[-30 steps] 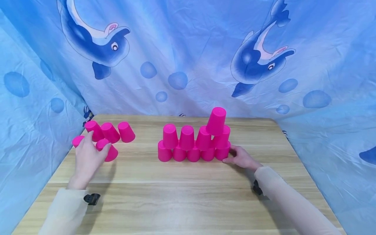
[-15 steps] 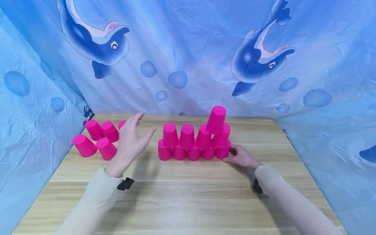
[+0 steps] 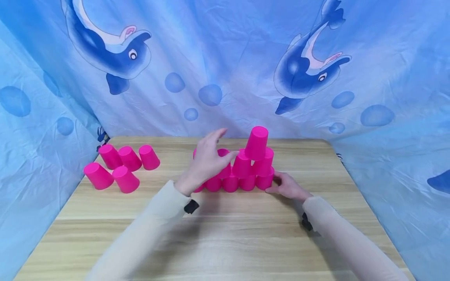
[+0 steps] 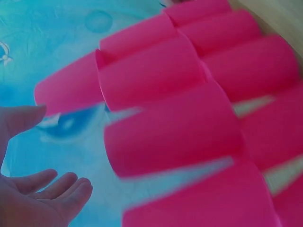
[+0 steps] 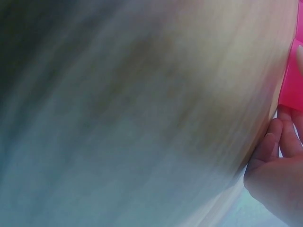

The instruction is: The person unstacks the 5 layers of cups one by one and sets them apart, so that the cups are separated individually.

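Pink cups stand upside down in a stacked wall, with a bottom row, a second row and one top cup point(image 3: 257, 143) at the right end. My left hand point(image 3: 206, 160) is spread and holds nothing, hovering in front of the wall's left part and hiding some cups there. In the left wrist view, the thumb point(image 4: 26, 118) is close by the top cup point(image 4: 71, 85), and the other fingers curve loosely. My right hand point(image 3: 289, 187) grips the bottom-row end cup point(image 3: 264, 182) from its right side, thumb in front; the right wrist view catches this cup point(image 5: 291, 82) only partly.
Several loose pink cups point(image 3: 98, 176) stand upside down at the left of the wooden table point(image 3: 225, 238). A blue curtain point(image 3: 239, 70) with dolphin prints hangs behind the table's back edge and along both sides.
My left hand has left the loose cups at the left and swung right to the stacked wall, bringing nothing along. My right hand stays at the bottom-row end cup.
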A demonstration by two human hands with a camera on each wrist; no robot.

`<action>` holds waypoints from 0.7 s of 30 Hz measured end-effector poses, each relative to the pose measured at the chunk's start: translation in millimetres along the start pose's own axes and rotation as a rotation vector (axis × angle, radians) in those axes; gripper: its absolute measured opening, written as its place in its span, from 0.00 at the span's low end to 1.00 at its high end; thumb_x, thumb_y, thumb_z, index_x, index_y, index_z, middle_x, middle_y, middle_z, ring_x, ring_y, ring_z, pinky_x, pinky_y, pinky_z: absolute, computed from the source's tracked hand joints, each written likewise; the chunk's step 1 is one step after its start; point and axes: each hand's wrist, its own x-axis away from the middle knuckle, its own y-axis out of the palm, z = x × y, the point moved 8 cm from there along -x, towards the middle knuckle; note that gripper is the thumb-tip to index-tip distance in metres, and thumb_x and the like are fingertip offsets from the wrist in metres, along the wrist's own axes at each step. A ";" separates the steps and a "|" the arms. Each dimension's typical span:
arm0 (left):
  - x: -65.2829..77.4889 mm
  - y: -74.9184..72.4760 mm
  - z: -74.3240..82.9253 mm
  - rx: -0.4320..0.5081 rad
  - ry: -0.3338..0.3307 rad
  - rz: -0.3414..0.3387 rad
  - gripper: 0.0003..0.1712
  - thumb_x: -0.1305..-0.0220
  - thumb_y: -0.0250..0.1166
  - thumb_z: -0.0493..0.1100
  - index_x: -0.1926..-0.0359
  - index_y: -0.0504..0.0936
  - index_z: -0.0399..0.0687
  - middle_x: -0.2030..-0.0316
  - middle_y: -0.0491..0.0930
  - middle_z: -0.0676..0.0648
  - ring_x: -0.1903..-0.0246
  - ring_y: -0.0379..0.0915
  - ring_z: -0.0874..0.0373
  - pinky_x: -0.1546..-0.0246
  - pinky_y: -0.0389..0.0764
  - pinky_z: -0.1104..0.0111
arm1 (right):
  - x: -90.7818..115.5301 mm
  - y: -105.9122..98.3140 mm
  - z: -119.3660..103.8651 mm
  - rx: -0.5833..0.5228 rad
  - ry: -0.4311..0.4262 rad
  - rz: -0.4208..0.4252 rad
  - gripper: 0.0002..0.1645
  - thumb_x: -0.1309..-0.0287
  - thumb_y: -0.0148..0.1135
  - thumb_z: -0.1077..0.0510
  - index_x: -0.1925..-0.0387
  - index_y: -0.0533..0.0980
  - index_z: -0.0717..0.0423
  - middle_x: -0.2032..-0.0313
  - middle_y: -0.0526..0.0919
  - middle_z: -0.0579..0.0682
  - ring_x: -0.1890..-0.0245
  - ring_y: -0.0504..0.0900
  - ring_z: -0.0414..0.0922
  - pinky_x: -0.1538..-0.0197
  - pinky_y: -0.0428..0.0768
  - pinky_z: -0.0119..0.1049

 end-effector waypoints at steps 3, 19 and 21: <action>-6.8 18.8 4.7 0.023 -0.057 -0.068 0.43 0.48 0.73 0.52 0.35 0.67 0.42 0.42 0.72 0.45 0.45 0.69 0.52 0.47 0.72 0.57 | -0.7 0.5 -0.1 -0.001 0.004 -0.005 0.38 0.52 0.74 0.56 0.38 0.70 0.50 0.43 0.74 0.49 0.40 0.68 0.52 0.39 0.67 0.51; -33.4 66.6 15.1 0.205 -0.169 -0.095 0.36 0.46 0.72 0.52 0.38 0.70 0.48 0.53 0.77 0.51 0.56 0.74 0.59 0.58 0.78 0.69 | 0.4 0.5 1.4 -0.050 -0.005 0.007 0.40 0.52 0.74 0.58 0.37 0.69 0.53 0.44 0.74 0.51 0.42 0.68 0.55 0.41 0.67 0.57; -33.5 66.5 16.4 0.219 -0.160 -0.087 0.33 0.45 0.72 0.50 0.40 0.71 0.48 0.55 0.78 0.52 0.58 0.75 0.60 0.59 0.78 0.70 | 0.0 0.1 1.7 -0.049 0.000 0.008 0.40 0.53 0.75 0.58 0.37 0.69 0.52 0.44 0.74 0.51 0.42 0.68 0.54 0.41 0.68 0.56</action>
